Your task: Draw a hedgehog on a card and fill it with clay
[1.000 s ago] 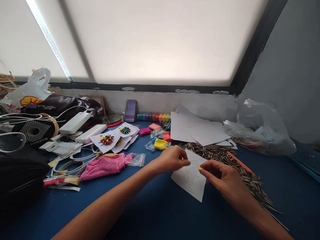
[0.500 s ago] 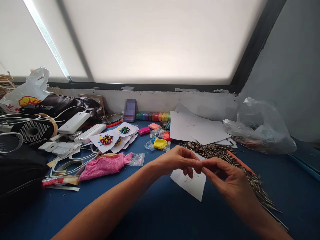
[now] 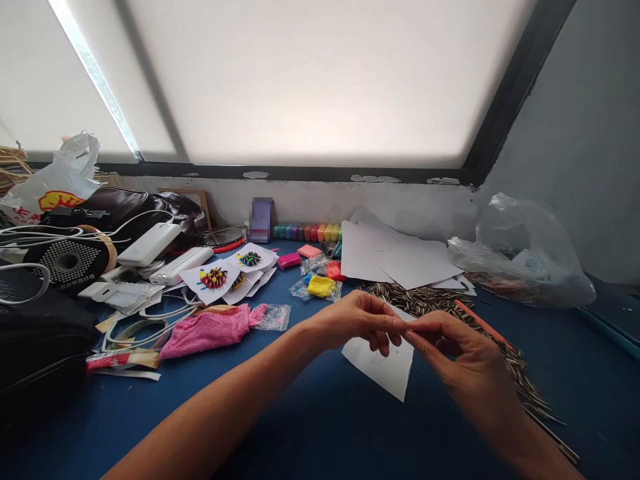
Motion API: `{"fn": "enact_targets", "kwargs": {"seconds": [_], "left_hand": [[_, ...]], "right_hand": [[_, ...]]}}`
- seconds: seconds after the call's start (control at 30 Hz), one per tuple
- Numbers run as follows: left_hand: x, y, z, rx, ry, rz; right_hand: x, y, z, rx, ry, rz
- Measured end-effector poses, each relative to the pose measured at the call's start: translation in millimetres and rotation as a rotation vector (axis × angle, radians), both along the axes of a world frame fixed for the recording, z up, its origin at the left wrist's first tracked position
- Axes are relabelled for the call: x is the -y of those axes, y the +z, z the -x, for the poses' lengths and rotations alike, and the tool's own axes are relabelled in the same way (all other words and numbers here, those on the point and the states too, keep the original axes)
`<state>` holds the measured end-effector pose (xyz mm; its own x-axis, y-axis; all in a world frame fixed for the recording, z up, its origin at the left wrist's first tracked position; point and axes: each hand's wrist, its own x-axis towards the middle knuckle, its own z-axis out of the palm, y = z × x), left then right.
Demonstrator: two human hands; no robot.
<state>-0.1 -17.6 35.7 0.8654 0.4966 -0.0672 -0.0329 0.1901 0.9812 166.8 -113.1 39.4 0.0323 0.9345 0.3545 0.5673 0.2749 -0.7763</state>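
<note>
My left hand (image 3: 363, 321) and my right hand (image 3: 453, 343) meet fingertip to fingertip above a sheet of white paper (image 3: 387, 373). Both are closed in a pinch, and whatever lies between the fingertips is too small or hidden to make out. Faint pencil lines show on the paper, partly covered by my left fingers. Behind and to the right of my hands spreads a heap of striped sunflower seeds (image 3: 425, 298), with an orange strip (image 3: 480, 321) lying on it. Yellow clay (image 3: 321, 287) rests on a clear wrapper beyond my left wrist.
White sheets (image 3: 395, 253) are stacked at the back, beside a row of coloured clay packs (image 3: 310, 232). Paper cards with seed-and-clay decorations (image 3: 214, 277), a pink cloth (image 3: 210, 331), cables and power banks (image 3: 149, 245) crowd the left. A plastic bag (image 3: 530, 260) stands at right.
My right fingers have shifted very slightly at the pinch. The surroundings sit a touch differently in view; otherwise things look the same.
</note>
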Motion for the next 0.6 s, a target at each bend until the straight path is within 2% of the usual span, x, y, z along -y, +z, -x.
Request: {"fn": "enact_targets", "kwargs": {"seconds": [0.13,0.2,0.27,0.37,0.43,0.6], "left_hand": [[-3,-1.6,2,-0.004,-0.014,-0.007],[-6,-3.4,2,-0.023,0.018,-0.031],[-9,-5.3,2,-0.089,0.101,-0.088],[-12,-7.7,1,-0.215,0.266,-0.147],[-15,-8.3,2,-0.243,0.337,-0.126],[-21,-5.0,9,-0.229,0.398,-0.12]], "right_hand": [[2,2,2,0.064,0.044,-0.023],[0,3,-2,0.124,-0.015,-0.035],[-3,4,-12,0.249,-0.146,-0.027],[-12,6,-36,0.586,-0.279,0.116],[-17,6,-52,0.758,-0.325,0.28],[-19,1,-72,0.796,-0.287,0.403]]}}
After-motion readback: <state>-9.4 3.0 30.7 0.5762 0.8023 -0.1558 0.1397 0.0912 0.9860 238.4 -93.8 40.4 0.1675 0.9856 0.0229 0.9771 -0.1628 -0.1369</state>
